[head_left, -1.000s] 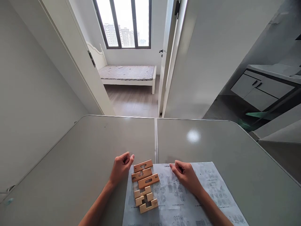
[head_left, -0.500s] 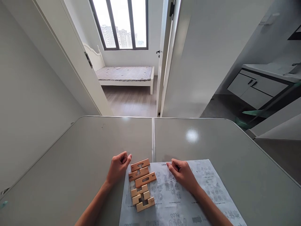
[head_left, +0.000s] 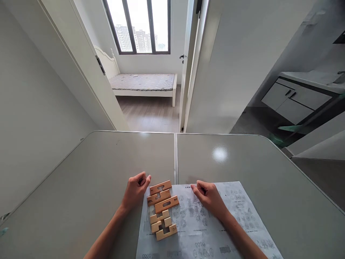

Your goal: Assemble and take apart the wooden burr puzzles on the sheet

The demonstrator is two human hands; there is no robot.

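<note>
My left hand (head_left: 137, 189) rests as a loose fist on the table, just left of the wooden puzzle pieces, with nothing in it. My right hand (head_left: 207, 194), also curled into a fist, lies on the upper middle of a printed instruction sheet (head_left: 194, 230) and holds nothing that shows. Between the hands, on the sheet's left side, wooden puzzle pieces lie in a slanting column. Three reddish-brown slotted ones are at the top, among them a piece marked 2 (head_left: 166, 204). Below them sit several paler notched pieces, the lowest being a U-shaped block (head_left: 166, 233).
The grey table (head_left: 129, 151) has a seam (head_left: 176, 158) down its middle and cut-off far corners. Beyond it, a doorway leads to a room with a bed (head_left: 145, 82) under a window. A white cabinet (head_left: 293, 97) stands at the far right.
The whole view has shifted very slightly, with the scene sitting a little higher. Both hands and the wooden pieces keep their places on the table.
</note>
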